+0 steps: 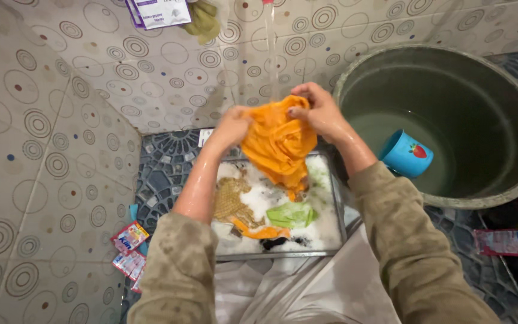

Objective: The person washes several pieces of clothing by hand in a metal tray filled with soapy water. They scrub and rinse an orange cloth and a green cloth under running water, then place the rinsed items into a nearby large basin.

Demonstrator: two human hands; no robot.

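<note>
Orange cloth [278, 141], wet and bunched, hangs between your two hands above a shallow metal tray [338, 207] of suds in the head view. Your left hand [233, 127] has its grip closed on the cloth's left edge, and your right hand [319, 111] has its grip closed on the top right corner, so the fabric droops in folds toward the foam. A thin stream of water [270, 54] falls from above onto the top of the cloth. In the tray, lying in white foam, you can see a mustard-brown patterned cloth [230, 201], a pale green cloth [292, 214], a strip of orange fabric [259, 231] and something dark [277, 243] at the near edge. To your right stands a large grey-green tub [451, 57] partly filled with water, with a blue mug [406, 154] floating tilted inside it. Small red and white sachets [128, 249] lie on the floor by the left wall, and another red sachet [502, 242] lies on the floor to the right. Your forearms are wet, with the sleeves pushed up.
</note>
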